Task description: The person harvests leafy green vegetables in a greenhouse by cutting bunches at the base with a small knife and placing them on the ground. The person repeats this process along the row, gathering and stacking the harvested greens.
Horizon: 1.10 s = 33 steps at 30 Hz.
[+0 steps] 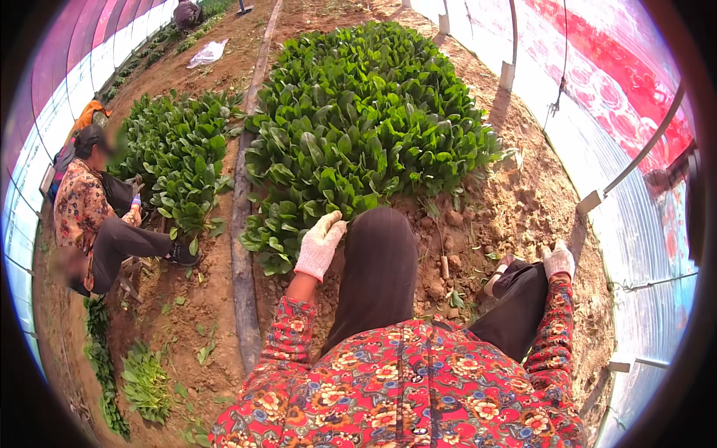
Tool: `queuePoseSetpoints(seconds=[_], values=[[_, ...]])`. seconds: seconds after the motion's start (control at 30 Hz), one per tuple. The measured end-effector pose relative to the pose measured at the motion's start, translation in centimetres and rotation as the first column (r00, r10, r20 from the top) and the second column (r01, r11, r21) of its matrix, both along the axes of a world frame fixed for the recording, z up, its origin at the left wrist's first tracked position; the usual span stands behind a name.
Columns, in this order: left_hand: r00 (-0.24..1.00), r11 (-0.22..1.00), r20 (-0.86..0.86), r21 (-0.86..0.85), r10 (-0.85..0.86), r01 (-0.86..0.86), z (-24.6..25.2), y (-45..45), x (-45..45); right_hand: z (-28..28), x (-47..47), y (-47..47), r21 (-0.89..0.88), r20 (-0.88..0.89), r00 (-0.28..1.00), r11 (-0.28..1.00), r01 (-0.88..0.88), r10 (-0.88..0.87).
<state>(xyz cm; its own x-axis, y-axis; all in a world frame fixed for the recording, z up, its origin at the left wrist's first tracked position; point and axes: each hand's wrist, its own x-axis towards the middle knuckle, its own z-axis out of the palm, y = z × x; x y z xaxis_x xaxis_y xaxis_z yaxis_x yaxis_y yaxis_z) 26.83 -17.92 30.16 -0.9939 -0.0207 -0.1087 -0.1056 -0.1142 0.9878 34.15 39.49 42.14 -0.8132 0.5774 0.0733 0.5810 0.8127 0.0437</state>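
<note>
My left hand (320, 246), in a pale knit work glove, is beside my raised knee at the near edge of a dense bed of leafy greens (358, 123). Its fingers point forward by the leaves, and whether they hold anything cannot be made out. Out to the right, my right hand (559, 260), gloved the same way, rests by my other bent knee, close to my shoe (498, 277); its fingers are partly hidden. A small tool with a light handle (445, 267) lies on the soil between my legs.
A co-worker (84, 196) sits on a low wooden stool at left beside more greens (185, 151). A dark hose or strip (243, 252) divides the beds. Cut greens (147, 386) lie lower left. Posts with concrete footings (590, 203) line the plastic wall. Another person (187, 15) crouches far off.
</note>
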Motion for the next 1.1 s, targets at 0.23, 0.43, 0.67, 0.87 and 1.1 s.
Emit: queuePoseSetpoints(seconds=[0.23,0.43,0.67,0.87,1.1], values=[[0.984,0.984,0.040,0.036,0.173,-0.175,-5.3,-2.3,2.3,-0.1,-4.8,-3.1,0.015,0.112,0.986,0.992,-0.129,0.127],[1.000,0.872,-0.002,0.489,-0.012,0.012,-3.7,-7.7,4.1,-0.3,-5.4,-4.2,-0.009,0.126,0.982,0.990,-0.139,0.139],[0.970,0.990,0.225,0.085,0.093,-0.115,-4.4,-5.8,1.9,0.8,-3.0,-4.6,-0.049,0.109,0.974,0.980,-0.194,0.198],[0.895,0.968,0.415,0.241,-0.167,0.068,-4.7,-3.4,-2.9,0.9,-3.6,-12.9,-0.308,-0.024,0.864,0.819,-0.485,0.503],[0.557,0.887,0.694,0.398,-0.457,0.232,-7.8,3.4,-6.4,-13.4,-7.0,-17.7,-0.642,0.546,0.534,0.732,-0.230,0.646]])
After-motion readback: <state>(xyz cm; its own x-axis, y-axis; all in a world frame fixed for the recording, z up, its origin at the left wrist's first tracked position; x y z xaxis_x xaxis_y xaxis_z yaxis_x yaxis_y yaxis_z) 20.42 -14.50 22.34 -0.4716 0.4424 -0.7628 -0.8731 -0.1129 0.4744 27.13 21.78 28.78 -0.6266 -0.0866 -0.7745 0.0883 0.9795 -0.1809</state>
